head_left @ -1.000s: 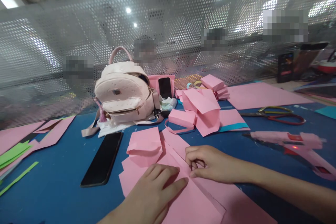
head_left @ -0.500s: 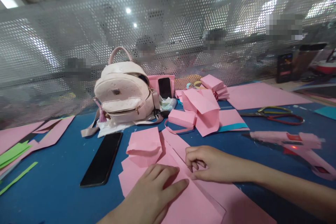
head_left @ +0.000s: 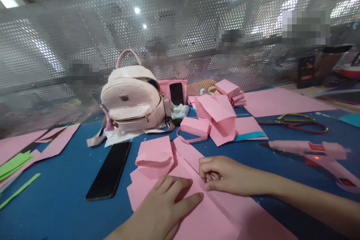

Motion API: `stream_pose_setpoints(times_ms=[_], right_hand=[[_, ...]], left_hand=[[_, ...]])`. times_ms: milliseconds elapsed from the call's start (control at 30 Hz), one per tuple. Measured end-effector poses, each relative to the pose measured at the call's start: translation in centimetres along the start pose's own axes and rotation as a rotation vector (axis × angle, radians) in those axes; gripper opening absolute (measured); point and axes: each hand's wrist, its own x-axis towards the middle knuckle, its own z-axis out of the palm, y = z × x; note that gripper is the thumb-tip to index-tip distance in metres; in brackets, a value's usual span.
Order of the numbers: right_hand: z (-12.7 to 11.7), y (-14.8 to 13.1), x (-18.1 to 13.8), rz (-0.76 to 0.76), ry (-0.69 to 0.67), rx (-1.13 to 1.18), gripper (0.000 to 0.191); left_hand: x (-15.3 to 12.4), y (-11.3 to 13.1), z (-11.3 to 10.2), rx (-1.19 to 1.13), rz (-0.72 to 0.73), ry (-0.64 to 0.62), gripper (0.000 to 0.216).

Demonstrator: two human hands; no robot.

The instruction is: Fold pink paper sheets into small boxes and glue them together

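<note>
Pink paper sheets (head_left: 197,219) lie overlapping on the table in front of me. My left hand (head_left: 168,202) rests on them with its fingers spread, the index finger stretched toward the right hand. My right hand (head_left: 218,176) is closed, its fingers curled and the thumb close to the index finger, at the long edge of the upper pink sheet. A folded pink paper piece (head_left: 155,155) lies just beyond the left hand. Farther off stand a small pink paper box (head_left: 194,126) and a bent pink paper piece (head_left: 216,116).
A dark phone (head_left: 109,170) lies left, before a pale backpack (head_left: 135,97). At right are a pink hot glue gun (head_left: 312,150) with a red light and scissors (head_left: 305,123). Green paper strips (head_left: 14,165) lie far left. A perforated metal screen (head_left: 191,30) rises behind the table.
My left index finger has shifted very slightly right. The upper sheet's near right edge sits flatter against the paper beneath. My right hand stays almost in place.
</note>
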Motion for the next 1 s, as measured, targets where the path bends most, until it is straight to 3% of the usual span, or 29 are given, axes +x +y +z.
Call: stream_pose_setpoints(times_ms=[333,700,1000], right_hand=[[-0.1,0.5,0.2,0.007,-0.039,0.046,0.01],[-0.6,-0.6,0.1,0.015,-0.081,-0.072,0.012],[-0.4,-0.3,0.1,0.019,-0.03,-0.004,0.008]], left_hand=[[0.0,-0.1,0.1,-0.006,0.018,0.019,0.069],[0.0,-0.1,0.1,-0.011,0.007,0.001,0.067],[-0.1,-0.1,0.3,-0.004,0.01,0.004,0.073]])
